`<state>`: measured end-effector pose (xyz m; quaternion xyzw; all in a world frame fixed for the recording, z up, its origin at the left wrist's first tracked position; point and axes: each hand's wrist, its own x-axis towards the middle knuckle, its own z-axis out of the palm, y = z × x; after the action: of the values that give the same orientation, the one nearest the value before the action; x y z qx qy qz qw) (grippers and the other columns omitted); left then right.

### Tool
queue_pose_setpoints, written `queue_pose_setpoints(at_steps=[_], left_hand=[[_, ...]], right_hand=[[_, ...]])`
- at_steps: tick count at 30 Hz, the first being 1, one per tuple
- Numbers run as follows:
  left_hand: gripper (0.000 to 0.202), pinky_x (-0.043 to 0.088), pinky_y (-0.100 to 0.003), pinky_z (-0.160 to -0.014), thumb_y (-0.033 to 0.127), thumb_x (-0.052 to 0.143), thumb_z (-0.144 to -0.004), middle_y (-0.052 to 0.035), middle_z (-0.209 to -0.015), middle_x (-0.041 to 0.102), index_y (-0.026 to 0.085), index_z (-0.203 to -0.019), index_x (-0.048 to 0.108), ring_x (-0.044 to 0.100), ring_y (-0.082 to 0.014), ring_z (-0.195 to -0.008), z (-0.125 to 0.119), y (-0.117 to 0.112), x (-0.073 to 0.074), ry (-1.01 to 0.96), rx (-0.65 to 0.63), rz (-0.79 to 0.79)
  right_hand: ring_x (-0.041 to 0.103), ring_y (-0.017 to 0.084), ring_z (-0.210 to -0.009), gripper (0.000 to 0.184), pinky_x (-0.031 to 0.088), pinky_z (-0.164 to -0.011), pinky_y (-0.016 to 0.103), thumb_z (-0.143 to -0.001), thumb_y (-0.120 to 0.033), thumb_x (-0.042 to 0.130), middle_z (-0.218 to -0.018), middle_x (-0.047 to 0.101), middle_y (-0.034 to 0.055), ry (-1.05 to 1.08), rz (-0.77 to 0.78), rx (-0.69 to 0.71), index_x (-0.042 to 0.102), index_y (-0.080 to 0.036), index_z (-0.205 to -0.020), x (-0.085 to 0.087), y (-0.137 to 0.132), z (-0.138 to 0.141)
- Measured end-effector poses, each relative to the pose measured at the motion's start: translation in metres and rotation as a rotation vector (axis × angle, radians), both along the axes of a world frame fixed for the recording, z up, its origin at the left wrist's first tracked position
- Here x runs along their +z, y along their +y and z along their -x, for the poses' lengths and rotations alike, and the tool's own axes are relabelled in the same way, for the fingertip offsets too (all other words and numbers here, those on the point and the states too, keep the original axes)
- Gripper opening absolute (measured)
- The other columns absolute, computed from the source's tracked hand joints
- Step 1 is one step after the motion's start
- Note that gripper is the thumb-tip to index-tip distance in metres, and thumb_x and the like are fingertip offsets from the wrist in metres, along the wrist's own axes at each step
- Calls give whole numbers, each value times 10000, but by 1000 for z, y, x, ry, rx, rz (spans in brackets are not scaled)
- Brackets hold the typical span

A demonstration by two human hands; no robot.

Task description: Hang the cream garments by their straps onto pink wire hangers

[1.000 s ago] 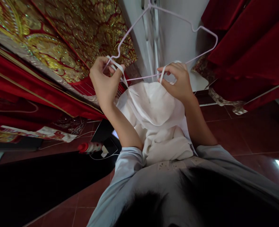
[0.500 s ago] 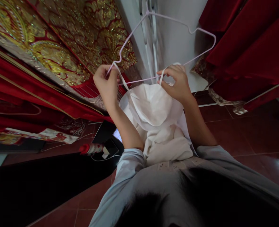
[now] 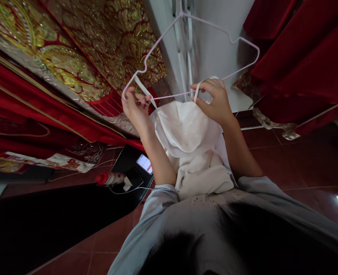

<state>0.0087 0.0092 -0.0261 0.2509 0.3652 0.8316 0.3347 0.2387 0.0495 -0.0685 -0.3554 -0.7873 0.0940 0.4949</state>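
My left hand (image 3: 136,109) curls its fingers at the lower left corner of a pale lilac, thin-rod clothes hanger (image 3: 171,96); I cannot tell how firmly it grips. A narrow white fabric strap (image 3: 143,87) loops over the hanger just above that hand. My right hand (image 3: 215,101) pinches a second narrow white strap (image 3: 197,91) between thumb and finger, against the hanger's lower bar. The thin white cloth garment (image 3: 183,130) lies below and between my hands. To my left, a red-capped patterned bottle (image 3: 111,178), its contents hidden, sits near a lit, rectangular phone (image 3: 145,164) on a glossy black surface (image 3: 125,156).
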Motion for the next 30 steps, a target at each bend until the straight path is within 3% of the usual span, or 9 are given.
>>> queue_pose_setpoints(at_steps=[4, 9, 12, 15, 18, 22, 28, 30], left_hand=[[387, 389, -223, -546, 184, 326, -1232, 84, -515, 378, 221, -893, 509, 588, -115, -520, 0, -5, 8, -8, -19, 22], [381, 374, -214, -548, 160, 368, -1222, 71, -528, 406, 230, -906, 567, 618, -119, -552, 3, -4, 7, 54, -35, 44], [369, 398, -242, -570, 246, 408, -1220, 50, -565, 422, 237, -911, 608, 645, -153, -594, 5, -3, 1, 61, -31, 31], [362, 415, -274, -594, 347, 450, -1214, 45, -578, 407, 245, -900, 599, 658, -179, -624, 7, -1, -4, 67, -32, 11], [403, 371, -282, -590, 318, 345, -1244, 58, -554, 366, 247, -909, 555, 605, -155, -585, 8, 1, -6, 88, -37, -11], [414, 326, -300, -584, 286, 280, -1254, 66, -528, 355, 258, -918, 520, 561, -146, -548, 8, 1, -4, 126, -39, -39], [365, 285, -302, -556, 277, 309, -1238, 67, -537, 342, 262, -918, 485, 558, -146, -530, 15, 4, -5, 177, -58, -63], [326, 285, -306, -535, 319, 350, -1223, 60, -545, 329, 269, -930, 483, 567, -160, -533, 20, 7, -5, 176, -38, -50]], right_hand=[[701, 331, -1131, 285, 495, -1161, 635, -950, -371, 714, -1159, 781, 49, 22, 16, 21, 738, -375, -1234, 2, 2, -8], [708, 323, -1156, 331, 485, -1198, 637, -939, -359, 726, -1163, 788, 38, 52, 42, 22, 715, -398, -1268, 6, 1, -10], [711, 320, -1178, 321, 496, -1209, 639, -926, -391, 740, -1183, 790, 37, 58, 65, 22, 717, -396, -1246, 6, -2, -8], [727, 277, -1176, 284, 559, -1175, 555, -943, -408, 711, -1193, 792, 2, 194, 19, -18, 714, -437, -1226, 2, 1, -12], [738, 264, -1142, 227, 610, -1080, 505, -946, -403, 683, -1172, 767, 34, 478, -127, -154, 706, -361, -1168, -6, 19, -29], [722, 320, -1149, 282, 568, -1095, 565, -920, -400, 620, -1182, 696, 162, 720, -232, -323, 624, -245, -1155, -11, 57, -63], [623, 293, -1397, 471, 489, -1225, 495, -848, -213, 673, -1434, 619, 208, 721, -341, -330, 613, -206, -1315, 1, 80, -86], [659, 282, -1308, 391, 505, -1178, 481, -860, -184, 693, -1338, 678, 174, 667, -293, -310, 656, -223, -1247, 9, 77, -88]])
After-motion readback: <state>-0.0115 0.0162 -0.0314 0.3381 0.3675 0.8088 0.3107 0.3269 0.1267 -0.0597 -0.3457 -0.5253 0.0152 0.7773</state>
